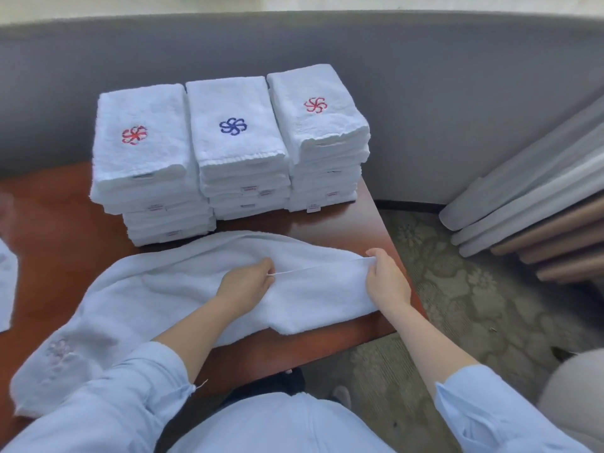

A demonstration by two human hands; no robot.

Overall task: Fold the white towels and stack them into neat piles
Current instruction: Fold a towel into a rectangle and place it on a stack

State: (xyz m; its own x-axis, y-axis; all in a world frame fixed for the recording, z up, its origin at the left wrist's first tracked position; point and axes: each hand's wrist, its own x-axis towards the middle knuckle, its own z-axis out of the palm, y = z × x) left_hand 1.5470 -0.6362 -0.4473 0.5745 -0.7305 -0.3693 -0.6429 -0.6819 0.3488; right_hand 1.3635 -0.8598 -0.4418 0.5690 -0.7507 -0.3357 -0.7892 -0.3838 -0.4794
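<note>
3 piles of folded white towels stand side by side on the table (58, 230). The middle pile (233, 138) has a blue emblem on top. The left pile (143, 158) and right pile (317, 125) touch it on either side, and each has a red emblem on top. Just in front of the middle pile lies a loose towel (163, 289), unfolded, running from its front right toward the near left, where a faint pink emblem shows. The left hand (245, 284), in front of the middle pile, has its fingers curled together and pinches the towel's hem. The right hand (387, 279), in front and to the right of the middle pile, pinches the same hem at the towel's right end between thumb and curled fingers. The hem runs straight between the 2 hands. Far left of the middle pile, a second towel (6, 282) is cut off by the frame. Far right of it, boards (523, 217) lean beside the table.
</note>
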